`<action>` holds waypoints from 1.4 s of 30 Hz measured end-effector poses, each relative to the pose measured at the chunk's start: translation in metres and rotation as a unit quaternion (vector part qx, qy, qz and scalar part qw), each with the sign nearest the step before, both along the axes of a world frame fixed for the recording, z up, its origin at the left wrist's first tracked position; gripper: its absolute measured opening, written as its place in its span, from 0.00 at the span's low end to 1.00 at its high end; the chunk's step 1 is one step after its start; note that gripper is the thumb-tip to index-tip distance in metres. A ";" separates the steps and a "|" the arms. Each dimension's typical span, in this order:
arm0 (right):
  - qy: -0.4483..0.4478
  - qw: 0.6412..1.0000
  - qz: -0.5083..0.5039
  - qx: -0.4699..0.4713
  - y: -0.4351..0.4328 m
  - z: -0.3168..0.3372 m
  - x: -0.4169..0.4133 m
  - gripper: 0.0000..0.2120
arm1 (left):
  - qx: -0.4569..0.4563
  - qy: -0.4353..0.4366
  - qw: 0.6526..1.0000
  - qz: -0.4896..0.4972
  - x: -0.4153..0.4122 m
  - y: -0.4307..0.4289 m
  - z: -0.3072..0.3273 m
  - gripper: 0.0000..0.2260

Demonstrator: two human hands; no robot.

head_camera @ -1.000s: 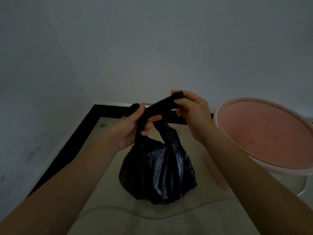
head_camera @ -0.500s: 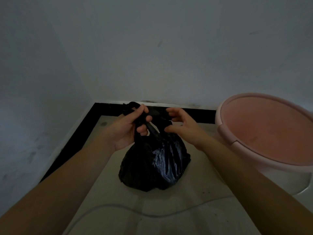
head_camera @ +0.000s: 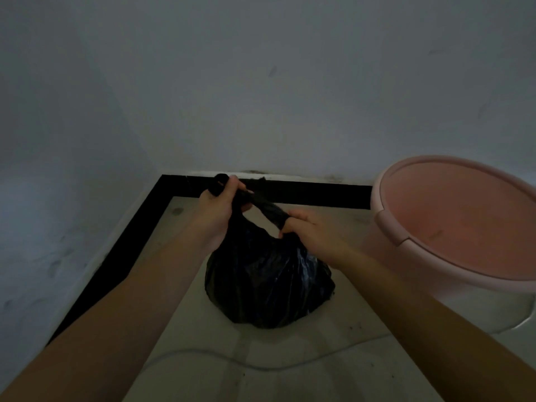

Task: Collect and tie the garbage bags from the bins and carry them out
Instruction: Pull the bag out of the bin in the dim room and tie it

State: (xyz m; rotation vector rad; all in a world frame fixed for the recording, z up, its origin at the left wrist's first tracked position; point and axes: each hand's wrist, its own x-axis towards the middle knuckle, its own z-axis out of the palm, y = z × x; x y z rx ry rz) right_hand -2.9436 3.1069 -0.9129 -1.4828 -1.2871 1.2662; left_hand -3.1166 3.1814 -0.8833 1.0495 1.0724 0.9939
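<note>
A full black garbage bag (head_camera: pixel 268 285) sits on the pale floor in a room corner. My left hand (head_camera: pixel 222 210) is closed around one twisted end of the bag's top, up and to the left of the bag. My right hand (head_camera: pixel 301 229) grips the other twisted strand just above the bag's right shoulder. The strand runs taut between the two hands. An empty pink bin (head_camera: pixel 385 227) stands to the right of the bag, its inside showing no liner.
Grey walls meet in the corner behind the bag, with a black skirting strip (head_camera: pixel 313 192) along the floor edge. A thin white cable (head_camera: pixel 261 365) lies across the floor in front of the bag.
My right hand has dropped from above the bag to its right shoulder, pulling a strand down. My left hand rose slightly toward the wall. The view tilted, so the bin sits lower right.
</note>
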 end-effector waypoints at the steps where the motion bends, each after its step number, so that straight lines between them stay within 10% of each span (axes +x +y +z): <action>1: -0.008 1.000 0.019 -0.016 -0.001 -0.001 0.000 0.07 | -0.030 -0.054 0.998 -0.002 -0.001 0.001 0.001 0.15; 9: 0.131 0.990 -0.041 -0.013 0.005 0.010 -0.003 0.27 | -0.129 -0.151 0.978 -0.069 0.002 -0.010 0.012 0.19; 16: 0.129 0.970 -0.205 0.032 0.024 -0.002 -0.004 0.14 | -0.157 -0.209 0.965 0.022 0.022 -0.015 -0.003 0.24; 25: -0.096 0.938 -0.319 -0.096 -0.013 -0.088 0.062 0.21 | -0.205 0.070 0.922 0.320 -0.076 -0.006 -0.088 0.17; 32: 0.191 0.923 -0.309 -0.127 -0.003 -0.077 0.044 0.16 | -0.197 0.057 0.958 0.202 -0.060 -0.012 -0.100 0.31; 37: 0.115 0.952 -0.160 -0.234 -0.012 -0.081 0.034 0.35 | -0.181 0.146 0.968 0.092 -0.037 -0.032 -0.123 0.37; 42: -0.065 0.976 -0.142 -0.149 -0.010 -0.107 0.021 0.41 | 0.125 0.358 0.925 0.027 -0.013 -0.042 -0.134 0.23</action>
